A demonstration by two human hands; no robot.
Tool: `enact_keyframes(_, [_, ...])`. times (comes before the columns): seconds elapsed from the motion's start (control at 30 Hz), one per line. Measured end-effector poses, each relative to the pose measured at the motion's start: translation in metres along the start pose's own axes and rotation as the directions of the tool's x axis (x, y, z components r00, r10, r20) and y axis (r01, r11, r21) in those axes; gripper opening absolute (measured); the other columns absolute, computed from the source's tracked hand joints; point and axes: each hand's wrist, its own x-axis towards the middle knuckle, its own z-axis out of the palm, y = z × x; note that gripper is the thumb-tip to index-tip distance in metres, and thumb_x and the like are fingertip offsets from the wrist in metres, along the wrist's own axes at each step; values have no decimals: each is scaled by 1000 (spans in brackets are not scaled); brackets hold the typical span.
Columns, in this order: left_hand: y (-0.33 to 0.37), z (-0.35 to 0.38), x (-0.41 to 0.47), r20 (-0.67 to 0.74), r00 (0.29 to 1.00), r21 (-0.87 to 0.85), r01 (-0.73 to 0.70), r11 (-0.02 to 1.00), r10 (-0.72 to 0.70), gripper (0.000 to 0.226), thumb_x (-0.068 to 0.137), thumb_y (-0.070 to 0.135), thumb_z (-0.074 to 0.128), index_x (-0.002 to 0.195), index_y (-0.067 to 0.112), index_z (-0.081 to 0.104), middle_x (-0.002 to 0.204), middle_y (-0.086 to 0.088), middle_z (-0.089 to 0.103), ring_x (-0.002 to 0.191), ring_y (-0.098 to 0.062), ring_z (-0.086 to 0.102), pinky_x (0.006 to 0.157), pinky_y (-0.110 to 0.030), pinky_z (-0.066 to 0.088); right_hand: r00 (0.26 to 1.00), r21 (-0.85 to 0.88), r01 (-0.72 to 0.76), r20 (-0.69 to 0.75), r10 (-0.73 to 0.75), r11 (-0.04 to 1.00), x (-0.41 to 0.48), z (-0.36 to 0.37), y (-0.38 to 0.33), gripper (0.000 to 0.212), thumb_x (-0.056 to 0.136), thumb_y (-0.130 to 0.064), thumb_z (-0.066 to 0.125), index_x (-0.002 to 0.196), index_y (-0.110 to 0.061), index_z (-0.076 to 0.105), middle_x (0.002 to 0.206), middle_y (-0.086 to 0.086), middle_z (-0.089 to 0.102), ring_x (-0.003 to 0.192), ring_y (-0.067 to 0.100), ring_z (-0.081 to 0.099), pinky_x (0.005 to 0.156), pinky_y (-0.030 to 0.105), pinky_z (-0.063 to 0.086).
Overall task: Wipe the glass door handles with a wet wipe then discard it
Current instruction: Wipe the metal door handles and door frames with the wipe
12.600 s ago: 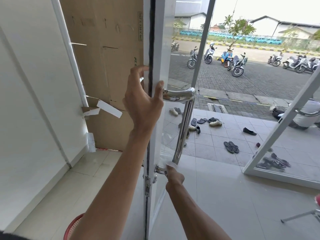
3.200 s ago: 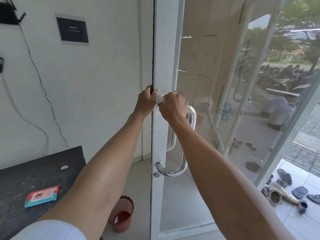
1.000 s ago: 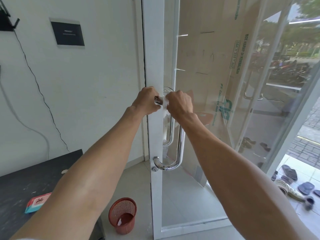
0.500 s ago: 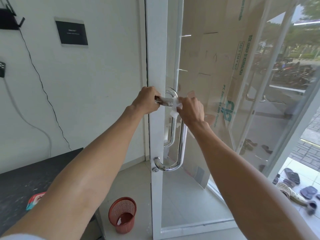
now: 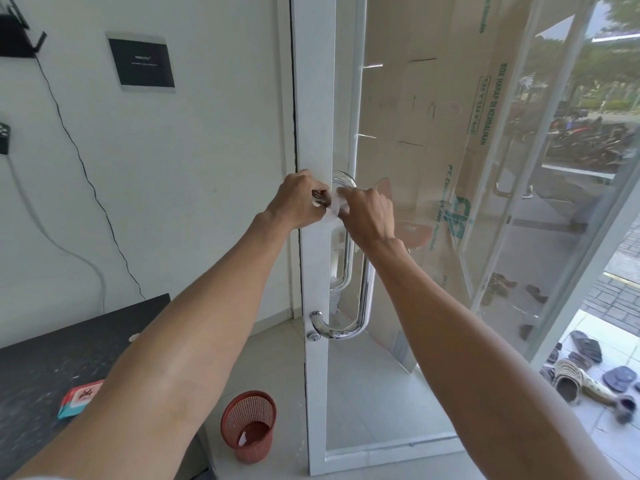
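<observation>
Wiping the top of the door handle (image 5: 365, 289)
The left hand (image 5: 297, 202) curls round its top stub, likely to hold it steady; just beside, the right hand (image 5: 370, 213) pinches the wet wipe (image 5: 333, 210) against the bend. Well below both sits a red basket (image 5: 249, 424), presumably for discarding.

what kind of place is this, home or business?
Probably the entrance of a small office or shop, though I can't be sure: a white-framed glass door with a long steel handle, a plaque on the wall, and shoes left on the tiles outside.
</observation>
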Motion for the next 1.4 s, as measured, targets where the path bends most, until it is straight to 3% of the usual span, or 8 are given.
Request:
enact_keyframes(0.23, [9,-8,3,105,988,-63,118,991,-111,28,85,26,61,103,13,78,99,-7,57,98,-24,58,90,-31,49,996,31,-43,77,40,999,-2,-4,27,36,80,-5,63,113,-16,60,91,15,68,80,41,64,68,46,54])
enact_keyframes(0.37, [7,-11,6,178,970,-114,184,976,-163,59,93,51,48,95,-2,73,100,-17,61,96,-22,55,92,-36,47,994,185,-49,105,29,981,0,-5,18,74,66,-25,85,124,-17,39,91,10,68,74,36,62,64,42,53])
enact_keyframes(0.47, [7,-6,8,135,977,-79,177,981,-166,73,90,68,51,88,-1,73,93,-14,61,91,-20,55,82,-30,45,991,222,-62,131,33,973,2,-4,16,74,63,-33,88,117,-16,41,79,6,61,69,32,59,61,38,50])
enact_keyframes(0.7, [8,-1,6,19,989,-114,145,983,-144,44,84,50,72,82,7,78,84,-19,67,77,-30,62,75,-33,51,988,315,-6,150,-43,949,-2,-2,30,76,59,-51,86,124,-24,55,119,-1,62,107,21,57,82,30,43])
enact_keyframes(0.87, [9,-2,1,21,988,-151,155,976,-154,30,87,39,69,86,11,79,87,-18,65,85,-29,62,82,-37,52,997,559,-29,81,-20,829,-14,-7,33,71,75,-39,50,143,-24,38,135,4,56,122,22,52,95,36,42])
enact_keyframes(0.97, [10,-4,1,45,985,-152,172,973,-167,32,86,37,69,88,6,77,95,-15,64,89,-24,61,84,-35,52,999,383,12,42,-30,924,-9,-11,21,66,74,-39,56,137,-24,44,124,-2,62,111,22,58,88,40,50])
enact_keyframes(1.13, [12,-8,0,81,986,-102,156,982,-148,25,87,19,56,89,0,73,99,-15,62,95,-23,59,89,-38,51,967,-145,23,254,15,989,15,-9,-5,26,75,-25,68,96,-14,58,91,4,62,74,26,56,62,32,43])
enact_keyframes(1.4, [13,-8,3,86,994,65,65,996,-71,31,79,-5,59,101,8,77,97,-12,67,92,-27,62,81,-36,54,974,-233,98,222,-45,968,26,-3,-9,14,77,-4,57,90,-10,59,87,12,60,76,32,57,65,33,39])
